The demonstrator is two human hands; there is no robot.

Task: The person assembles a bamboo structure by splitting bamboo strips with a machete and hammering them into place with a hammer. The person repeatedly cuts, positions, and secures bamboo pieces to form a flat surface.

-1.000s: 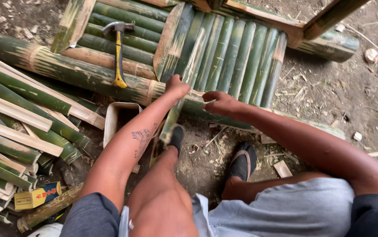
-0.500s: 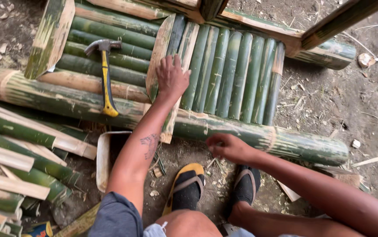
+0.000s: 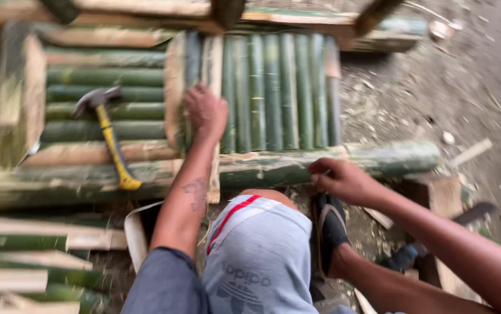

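An outdoor bamboo workshop on bare ground — the dirt [image 3: 413,99] is littered with chips and offcuts. A frame of split green bamboo slats [image 3: 274,87] lies flat across a thick pole [image 3: 332,166], cut lengths [image 3: 24,244] are stacked beside it, and a yellow-handled hammer [image 3: 111,139] rests on the slats — handwork, no machines.

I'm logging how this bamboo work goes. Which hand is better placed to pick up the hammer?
Probably the left hand. It rests on the bamboo slats close beside the hammer, which lies on its side of the frame. The right hand is farther off, at the thick bamboo pole.
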